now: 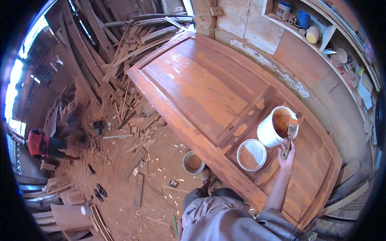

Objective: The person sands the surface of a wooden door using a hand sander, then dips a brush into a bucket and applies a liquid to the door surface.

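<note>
Below us lies a wide wooden door (209,88), laid flat in a workshop with a dusty red floor (120,176) strewn with offcuts (132,120) and planks. We see shelves (321,36) with tins along the wall. On the door stand a white bucket (267,132) and, just beside it, its lid (251,154); a small cup (194,162) sits on the floor. Our right hand (287,154) is closed around a brush (290,134), whose bristles dip into the bucket. Our left hand is out of sight.

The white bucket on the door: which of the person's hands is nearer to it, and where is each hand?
Right. The right hand holds a brush dipped over the rim of the white bucket. The left hand is not in view.
</note>
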Action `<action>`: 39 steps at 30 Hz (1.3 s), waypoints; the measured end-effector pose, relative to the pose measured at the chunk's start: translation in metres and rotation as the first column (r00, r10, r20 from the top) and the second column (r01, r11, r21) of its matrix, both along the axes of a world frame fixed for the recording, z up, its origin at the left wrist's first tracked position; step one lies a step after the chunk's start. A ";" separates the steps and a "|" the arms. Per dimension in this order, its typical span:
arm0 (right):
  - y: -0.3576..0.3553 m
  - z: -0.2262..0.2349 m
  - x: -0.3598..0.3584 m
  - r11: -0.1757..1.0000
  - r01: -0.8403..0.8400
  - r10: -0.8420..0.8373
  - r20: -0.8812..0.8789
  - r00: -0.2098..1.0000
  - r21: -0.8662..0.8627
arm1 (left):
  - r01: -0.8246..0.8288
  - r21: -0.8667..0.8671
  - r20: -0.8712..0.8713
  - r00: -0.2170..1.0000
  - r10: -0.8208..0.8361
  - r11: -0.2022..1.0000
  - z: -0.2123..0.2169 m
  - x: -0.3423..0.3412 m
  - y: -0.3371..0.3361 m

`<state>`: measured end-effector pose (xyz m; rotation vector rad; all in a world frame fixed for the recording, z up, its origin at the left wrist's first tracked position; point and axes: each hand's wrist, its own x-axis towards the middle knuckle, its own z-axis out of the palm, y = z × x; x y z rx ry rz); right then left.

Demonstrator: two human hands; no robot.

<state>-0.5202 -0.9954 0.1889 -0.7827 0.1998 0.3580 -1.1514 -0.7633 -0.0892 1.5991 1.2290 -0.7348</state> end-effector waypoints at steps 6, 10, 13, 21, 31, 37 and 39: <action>0.000 0.014 -0.001 0.995 0.032 -0.031 0.016 0.999 -0.096 | -0.105 0.119 0.092 0.991 0.095 0.987 0.020 -0.007 -0.001; -0.019 0.024 -0.009 0.968 -0.001 0.025 0.091 0.996 -0.252 | -0.125 0.263 0.260 0.964 0.055 0.957 0.024 -0.011 0.025; -0.039 0.032 -0.031 0.945 0.027 0.003 0.094 0.996 -0.326 | -0.072 0.390 0.193 0.981 -0.005 0.918 0.046 0.023 0.045; -0.004 0.040 -0.120 0.970 0.009 -0.011 -0.009 1.000 -0.245 | -0.124 0.408 0.612 0.772 -0.171 0.905 0.185 0.245 0.088; 0.174 -0.011 -0.128 0.991 -0.062 0.095 -0.303 0.948 0.118 | 0.083 0.235 0.763 0.601 -0.237 0.968 0.209 0.437 0.213; 0.265 -0.042 -0.109 0.971 0.225 -0.237 -0.438 0.867 -0.080 | 0.209 0.482 0.780 0.339 -0.526 0.851 0.173 0.565 0.378; 0.303 -0.038 -0.100 0.903 0.344 -0.429 -0.477 0.767 -0.259 | 0.251 0.501 0.763 0.324 -0.559 0.829 0.173 0.618 0.413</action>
